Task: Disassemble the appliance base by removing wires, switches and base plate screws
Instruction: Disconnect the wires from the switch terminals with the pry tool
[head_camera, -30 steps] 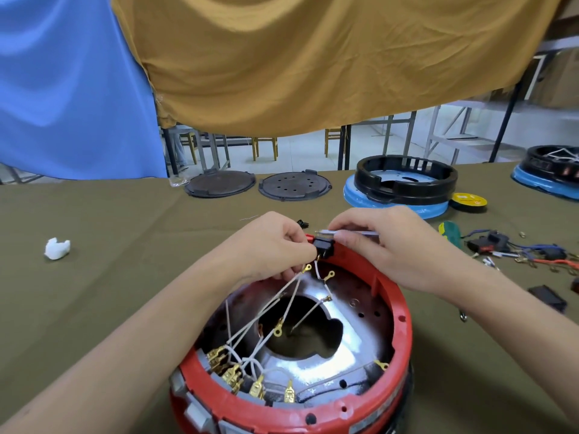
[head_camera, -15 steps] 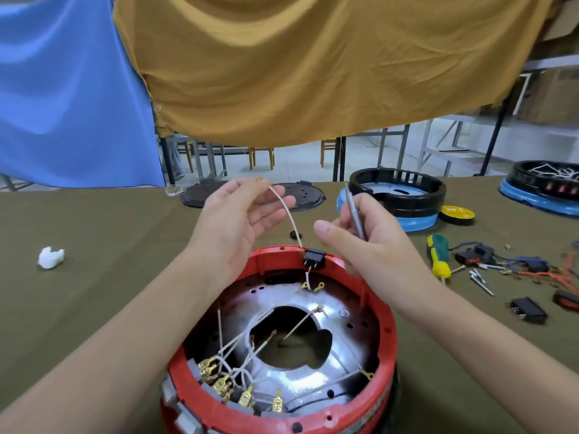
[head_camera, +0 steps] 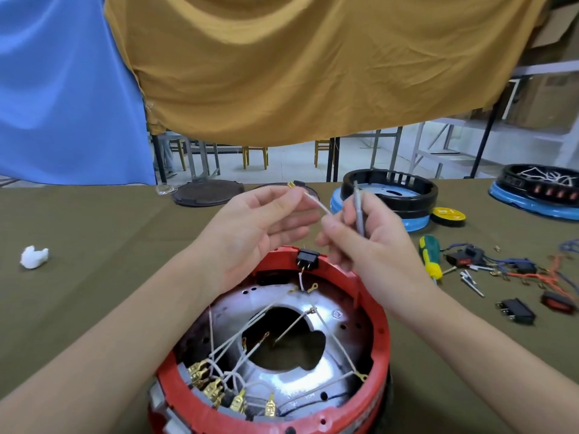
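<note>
- The red base (head_camera: 372,364) sits open side up on the table (head_camera: 94,277), directly below both hands; its metal plate (head_camera: 338,311) is in place, with white wires looped across it to the brass terminals at the near rim.
- The left hand (head_camera: 250,233) is raised above the base's far rim, thumb and fingertips pinching a white wire (head_camera: 316,203) by its brass end.
- The right hand (head_camera: 372,245), just beside the left, is closed round a thin metal tool (head_camera: 359,211), tip pointing up; the wire runs down behind its fingers.
- The black switch (head_camera: 307,259) sits in the far rim just below the pinch, one short wire hanging from it.
- Judgement: this is the wire-removal step, with switch and plate screws not yet done. Next, drop the freed wire aside, then pull the switch's remaining lead.
</note>
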Demonstrator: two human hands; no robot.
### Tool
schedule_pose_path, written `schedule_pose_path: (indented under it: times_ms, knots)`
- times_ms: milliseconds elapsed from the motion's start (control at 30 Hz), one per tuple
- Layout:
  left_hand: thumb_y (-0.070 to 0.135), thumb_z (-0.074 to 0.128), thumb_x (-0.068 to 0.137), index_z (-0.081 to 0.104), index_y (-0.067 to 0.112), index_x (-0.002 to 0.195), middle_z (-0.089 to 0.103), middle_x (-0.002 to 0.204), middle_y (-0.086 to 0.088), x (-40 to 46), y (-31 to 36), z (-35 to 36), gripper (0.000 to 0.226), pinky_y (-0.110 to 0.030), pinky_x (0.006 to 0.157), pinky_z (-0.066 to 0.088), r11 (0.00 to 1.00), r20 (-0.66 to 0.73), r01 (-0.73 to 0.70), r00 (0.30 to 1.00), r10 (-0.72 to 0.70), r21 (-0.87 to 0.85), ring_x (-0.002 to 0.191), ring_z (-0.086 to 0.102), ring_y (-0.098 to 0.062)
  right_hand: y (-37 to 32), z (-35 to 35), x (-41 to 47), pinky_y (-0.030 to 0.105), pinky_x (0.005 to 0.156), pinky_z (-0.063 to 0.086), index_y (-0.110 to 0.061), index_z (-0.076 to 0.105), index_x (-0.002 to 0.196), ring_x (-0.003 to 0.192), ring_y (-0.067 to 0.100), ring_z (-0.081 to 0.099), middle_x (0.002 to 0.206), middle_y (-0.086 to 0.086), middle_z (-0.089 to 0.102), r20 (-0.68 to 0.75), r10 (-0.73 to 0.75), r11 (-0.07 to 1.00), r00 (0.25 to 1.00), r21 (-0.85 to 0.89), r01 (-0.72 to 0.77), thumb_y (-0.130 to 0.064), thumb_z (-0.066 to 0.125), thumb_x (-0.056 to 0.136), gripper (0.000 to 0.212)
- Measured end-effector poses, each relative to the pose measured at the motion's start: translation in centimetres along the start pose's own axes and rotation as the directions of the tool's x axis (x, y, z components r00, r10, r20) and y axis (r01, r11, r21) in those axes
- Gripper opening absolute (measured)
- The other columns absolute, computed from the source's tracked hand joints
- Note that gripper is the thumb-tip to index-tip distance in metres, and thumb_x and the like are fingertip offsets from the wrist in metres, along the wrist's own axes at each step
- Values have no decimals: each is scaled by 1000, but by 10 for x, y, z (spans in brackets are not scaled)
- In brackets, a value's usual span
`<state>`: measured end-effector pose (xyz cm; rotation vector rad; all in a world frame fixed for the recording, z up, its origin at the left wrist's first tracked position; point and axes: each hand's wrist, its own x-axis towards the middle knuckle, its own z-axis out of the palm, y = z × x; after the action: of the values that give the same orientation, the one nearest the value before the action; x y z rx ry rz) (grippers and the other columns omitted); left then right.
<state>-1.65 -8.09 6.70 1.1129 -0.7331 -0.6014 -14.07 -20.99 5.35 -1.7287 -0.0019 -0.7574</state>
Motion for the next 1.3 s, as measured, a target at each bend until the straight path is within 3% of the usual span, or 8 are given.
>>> schedule_pose_path:
  times_ms: [67,167,367,567,800,1033,1133,1300]
  knots:
    - [17,68,90,69,12,101,76,102,-4,0,-4,-1,12,-24,75,58,960,-77,-5,997,28,279,97,73,-17,-1,-11,5,18,42,36,-17,39,80,44,10,45,67,2,67,-101,23,1000,995,-7,-24,-8,55,100,28]
    - [12,67,90,66,21,101,71,99,8,-2,-9,-4,14,-11,82,48,578,-53,-82,975,214,812,95,66,-6,10,-32,12,21,43,36,-18,37,80,43,10,41,63,2,66,-197,136,977,971,-136,-165,-7,52,98,26]
    - [21,54,94,56,37,117,58,117,10,-5,-13,-8,27,-40,99,43,150,-54,72,992,-117,986,109,54,-15,42,-50,11,33,59,41,-17,44,78,61,20,51,70,3,68,-122,455,626,882,-661,-414,-16,56,90,17]
    - [19,44,102,58,36,122,61,112,8,-4,-9,-9,30,-25,73,39,84,-16,29,989,-150,996,87,53,-10,34,-49,8,38,68,37,-14,45,95,85,29,52,89,5,56,-174,481,283,859,-897,-340,-61,36,98,47]
    - [31,43,104,23,47,152,27,158,22,-9,25,-22,55,-28,118,21,-30,34,-56,872,-488,998,144,28,-4,18,-41,5,38,82,43,-5,65,91,90,23,55,88,12,63,63,190,622,980,-780,-71,-20,40,100,30]
    - [19,43,104,48,39,133,49,101,15,-1,20,-29,36,-30,85,37,-96,4,-42,932,-364,995,95,50,-14,18,-23,-7,26,72,43,-28,64,88,79,8,56,85,-7,61,169,39,843,985,-534,58,-32,53,98,16]
    - [18,49,102,55,40,128,51,89,20,3,17,-33,35,-30,76,40,-28,50,-61,955,-294,998,80,51,-3,21,-25,-4,23,67,42,-29,64,88,75,7,56,84,-8,63,181,58,853,982,-521,46,-31,62,93,5]
    - [24,61,97,57,33,128,67,113,12,-1,9,-30,32,-37,98,50,274,35,3,990,-134,962,104,64,-7,28,-36,4,38,84,52,-33,68,99,86,17,64,91,-7,69,92,124,869,988,-491,-64,-28,71,87,14]
